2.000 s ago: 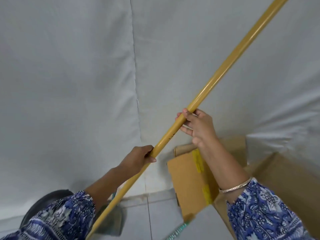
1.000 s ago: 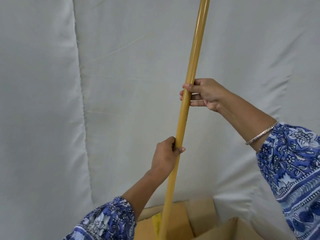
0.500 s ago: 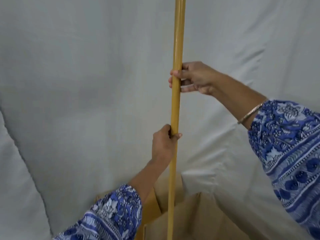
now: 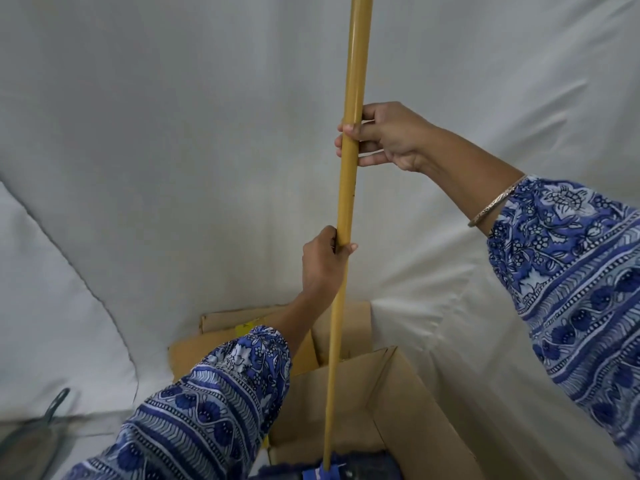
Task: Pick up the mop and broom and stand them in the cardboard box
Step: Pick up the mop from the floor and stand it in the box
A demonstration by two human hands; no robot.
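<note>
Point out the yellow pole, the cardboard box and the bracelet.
yellow pole [image 4: 349, 188], head view, shaft between the hands
cardboard box [image 4: 412, 417], head view, right inner wall
bracelet [image 4: 495, 201], head view, band on right wrist

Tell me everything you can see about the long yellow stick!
The yellow stick is a smooth, shiny, round pole, maybe painted wood. It stands almost upright and runs past the picture's top. The right hand grips it higher, the left hand lower. Its bottom joins a fuzzy blue head inside the open cardboard box.
</note>
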